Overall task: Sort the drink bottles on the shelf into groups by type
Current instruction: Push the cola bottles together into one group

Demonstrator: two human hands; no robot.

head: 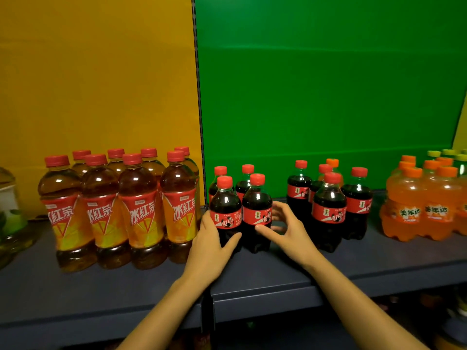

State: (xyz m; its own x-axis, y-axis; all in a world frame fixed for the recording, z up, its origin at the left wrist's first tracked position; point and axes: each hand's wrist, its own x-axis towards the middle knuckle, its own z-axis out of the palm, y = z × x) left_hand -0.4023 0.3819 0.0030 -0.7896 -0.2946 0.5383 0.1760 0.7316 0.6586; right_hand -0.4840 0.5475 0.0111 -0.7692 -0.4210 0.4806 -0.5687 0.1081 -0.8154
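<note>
Dark blue-grey shelf (278, 279), matte and flat, backed by a smooth yellow panel (96, 72) on the left and a green panel (328, 84) on the right.

Left hand (211, 248): palm cupped against the lower left side of the front-left cola bottle (225, 210), thumb across its base, not fully closed. Right hand (285, 226): fingers curled loosely beside the front-right cola bottle (257, 210), thumb tip touching its label, no firm grip.

Counts: eight iced tea bottles (141, 210), clear plastic, amber liquid, red caps; four cola bottles under the hands; four more cola bottles (328, 208) near on the right, with one orange-capped bottle (332, 163) behind them; orange soda bottles (414, 205) far right, count unclear.
</note>
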